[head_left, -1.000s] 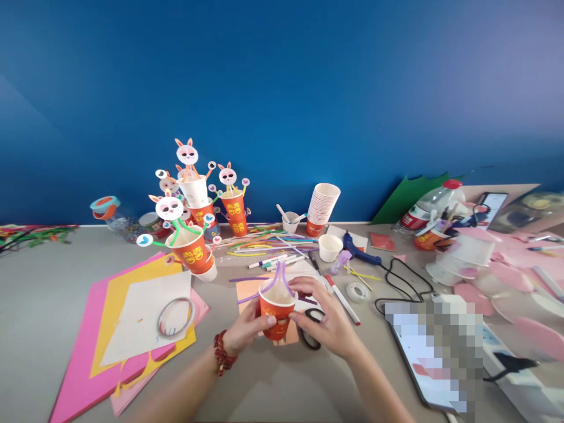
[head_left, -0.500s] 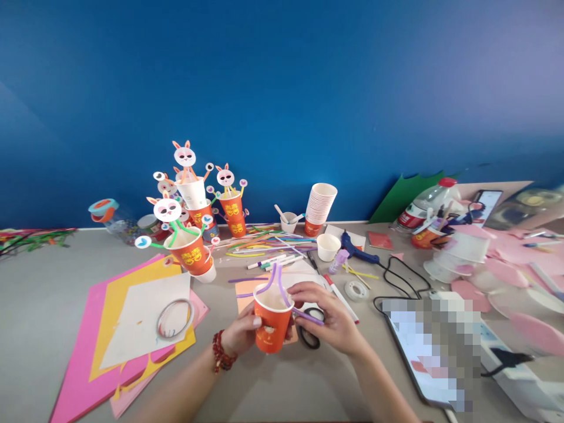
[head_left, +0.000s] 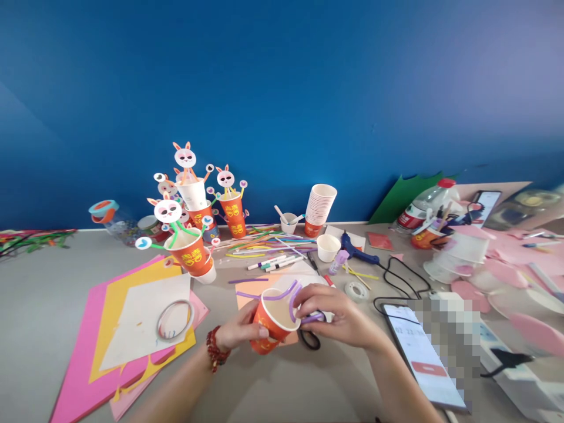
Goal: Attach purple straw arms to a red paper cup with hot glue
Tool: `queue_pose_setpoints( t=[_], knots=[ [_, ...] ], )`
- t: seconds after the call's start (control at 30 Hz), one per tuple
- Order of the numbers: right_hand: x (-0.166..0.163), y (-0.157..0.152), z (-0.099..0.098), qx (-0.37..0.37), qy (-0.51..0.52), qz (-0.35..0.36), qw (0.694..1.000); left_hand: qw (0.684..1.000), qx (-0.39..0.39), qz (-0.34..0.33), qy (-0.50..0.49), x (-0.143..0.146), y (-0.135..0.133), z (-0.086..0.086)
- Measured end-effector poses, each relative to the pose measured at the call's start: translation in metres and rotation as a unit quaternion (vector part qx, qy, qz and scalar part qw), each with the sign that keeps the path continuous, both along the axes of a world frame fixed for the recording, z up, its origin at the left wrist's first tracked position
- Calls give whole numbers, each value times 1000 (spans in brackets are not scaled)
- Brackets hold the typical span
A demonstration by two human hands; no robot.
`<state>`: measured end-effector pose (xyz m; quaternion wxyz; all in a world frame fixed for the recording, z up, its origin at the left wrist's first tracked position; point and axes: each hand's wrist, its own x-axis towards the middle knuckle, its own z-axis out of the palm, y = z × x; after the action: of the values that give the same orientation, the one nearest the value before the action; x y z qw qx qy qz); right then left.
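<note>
Over the front middle of the table, a red paper cup (head_left: 264, 317) is tilted, its white-rimmed mouth turned up and to the right. My left hand (head_left: 238, 329) is closed round the cup's left side, with the thumb across its front. A purple pipe cleaner (head_left: 296, 286) bends over the right rim, one part rising from the cup and another sticking out sideways. My right hand (head_left: 341, 314) pinches it at the rim, fingertips partly hidden. Another purple pipe cleaner (head_left: 259, 298) crosses the left rim. Beneath the right hand lies a black-handled pair of scissors (head_left: 311, 342), partly covered.
Rabbit-faced cup figures (head_left: 185, 249) stand at back left, beside coloured paper sheets (head_left: 132, 311) and a tape roll (head_left: 192, 320). Behind the cup lie pipe cleaners (head_left: 264, 241) and markers (head_left: 284, 262). A cup stack (head_left: 321, 205), glue gun (head_left: 359, 252), cable (head_left: 396, 282) and phone (head_left: 434, 376) are rightward.
The cup has tipped so its mouth faces more to the right and toward me. My right hand has shifted to the pipe cleaner at the rim, which now leans right.
</note>
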<state>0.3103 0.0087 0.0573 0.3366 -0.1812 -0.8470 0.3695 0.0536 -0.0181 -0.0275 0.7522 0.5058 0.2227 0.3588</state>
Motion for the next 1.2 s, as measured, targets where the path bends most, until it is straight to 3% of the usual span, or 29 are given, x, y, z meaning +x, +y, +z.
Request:
queue_pose_setpoints(
  t=[0.4,0.57,0.77,1.03,1.13,1.2],
  knots=[
    [-1,2,3,-15,-9,9,1000,999,-31,6,-23,7,-2,5],
    [-3,-5,-5,-5,7,-43,999,996,-56,9,-66,11,-3,9],
    [-13,-16,-20,34,71,-107,991,997,-46,34,-60,10,-3,6],
    [-11,-20,-18,60,81,-132,986,999,22,36,23,1,0,13],
    [-8,-21,-20,59,82,-147,984,997,40,61,34,-7,-5,16],
    [-8,-23,-22,61,84,-157,982,987,45,138,66,-13,-12,19]
  ],
)
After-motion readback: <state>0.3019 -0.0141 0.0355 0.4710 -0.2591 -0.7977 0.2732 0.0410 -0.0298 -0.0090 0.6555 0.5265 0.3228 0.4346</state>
